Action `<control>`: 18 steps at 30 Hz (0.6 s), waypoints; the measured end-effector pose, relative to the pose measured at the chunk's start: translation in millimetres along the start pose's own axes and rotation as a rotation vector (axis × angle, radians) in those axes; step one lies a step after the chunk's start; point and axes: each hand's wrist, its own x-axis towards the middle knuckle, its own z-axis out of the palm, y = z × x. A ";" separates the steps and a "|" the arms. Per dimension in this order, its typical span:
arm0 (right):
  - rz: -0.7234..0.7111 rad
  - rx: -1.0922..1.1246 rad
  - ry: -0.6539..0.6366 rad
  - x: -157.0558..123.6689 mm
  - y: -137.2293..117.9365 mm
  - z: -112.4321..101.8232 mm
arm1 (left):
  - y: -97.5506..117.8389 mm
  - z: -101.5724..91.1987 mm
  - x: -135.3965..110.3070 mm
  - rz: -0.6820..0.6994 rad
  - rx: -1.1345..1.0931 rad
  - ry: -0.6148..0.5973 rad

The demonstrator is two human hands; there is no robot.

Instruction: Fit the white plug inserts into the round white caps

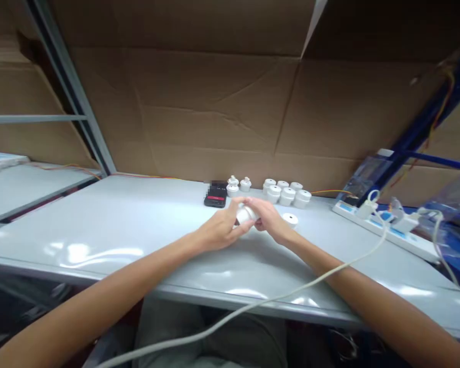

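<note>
My left hand [219,229] and my right hand [269,219] meet over the middle of the grey table [111,230], both closed around one small white round plastic part [246,214] held between their fingertips. Just right of my right hand lies a flat white round cap [290,220] on the table. Behind the hands, near the cardboard wall, stand several white cylindrical parts [287,193] in a cluster, and two more white parts with knobs [238,186] to their left.
A black device with a red mark [215,195] lies at the back. A white power strip [391,231] with plugs sits at the right; a white cable [310,283] runs from it across my right forearm. Cardboard sheets [222,107] close off the back.
</note>
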 end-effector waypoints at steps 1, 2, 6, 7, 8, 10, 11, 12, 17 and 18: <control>-0.004 0.010 -0.003 0.9 0.7 -0.1 | 2.5 0.4 0.7 -0.046 -0.062 0.012; -0.019 0.007 0.001 1.7 1.4 -0.9 | 4.9 0.6 2.1 -0.105 -0.149 0.020; -0.303 -0.318 0.001 3.1 -1.5 -14.8 | 8.4 -4.7 13.5 -0.429 -0.662 -0.028; -0.418 -0.471 -0.001 3.1 -3.8 -20.9 | 7.1 -8.3 16.8 -0.515 -0.778 -0.037; -0.529 -0.624 0.004 3.3 -6.3 -27.6 | 5.0 -12.6 19.8 -0.590 -0.864 -0.031; -0.687 -0.861 0.044 4.8 -9.2 -40.4 | -0.3 -21.8 23.9 -0.670 -0.956 0.027; -0.728 -0.936 0.075 6.2 -8.8 -45.6 | -2.9 -25.6 24.8 -0.669 -0.975 0.057; -0.744 -0.988 0.103 8.2 -6.9 -49.7 | -5.1 -28.3 25.1 -0.656 -0.977 0.083; -0.614 -1.049 0.019 19.8 18.3 -54.9 | -11.3 -20.8 20.4 -0.500 -0.707 0.121; -0.583 -1.037 -0.016 21.5 23.4 -55.1 | -12.5 -16.6 18.7 -0.436 -0.577 0.135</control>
